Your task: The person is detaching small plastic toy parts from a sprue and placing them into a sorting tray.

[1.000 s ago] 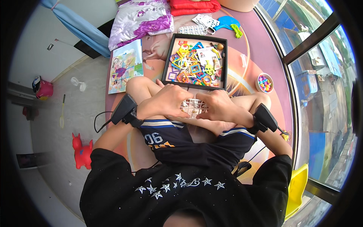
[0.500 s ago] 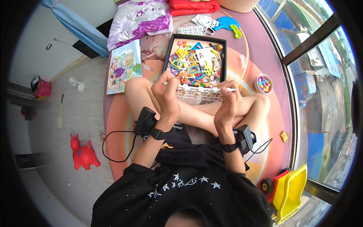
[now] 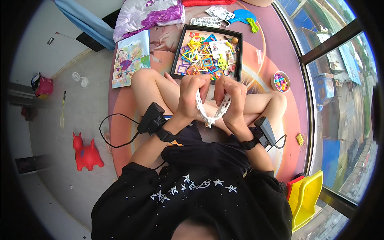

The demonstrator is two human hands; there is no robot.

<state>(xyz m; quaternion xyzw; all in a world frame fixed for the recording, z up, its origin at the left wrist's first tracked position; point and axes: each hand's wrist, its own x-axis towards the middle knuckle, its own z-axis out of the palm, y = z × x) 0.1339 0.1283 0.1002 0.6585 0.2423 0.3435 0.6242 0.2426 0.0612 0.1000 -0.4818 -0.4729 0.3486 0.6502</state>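
Note:
My left hand (image 3: 192, 95) and my right hand (image 3: 231, 98) are raised together over my crossed legs, each gripping one end of a white plastic lattice strip (image 3: 211, 112). The strip sags in a V between the two hands. Just beyond my hands lies a black tray (image 3: 175, 60) filled with several colourful plastic shapes. A black device is strapped to each wrist, with a cable running from the left one.
A small bowl of coloured beads (image 3: 280, 81) sits right of the tray. A picture book (image 3: 130, 60) lies to its left on the pink round mat (image 3: 120, 120). A white grid piece (image 3: 205, 21), a red toy horse (image 3: 85, 152) and a yellow chair (image 3: 306, 196) are around.
My hands came up from my lap toward the tray, then drew back closer together. The white strip, held stretched flat half a second ago, now hangs bent between them.

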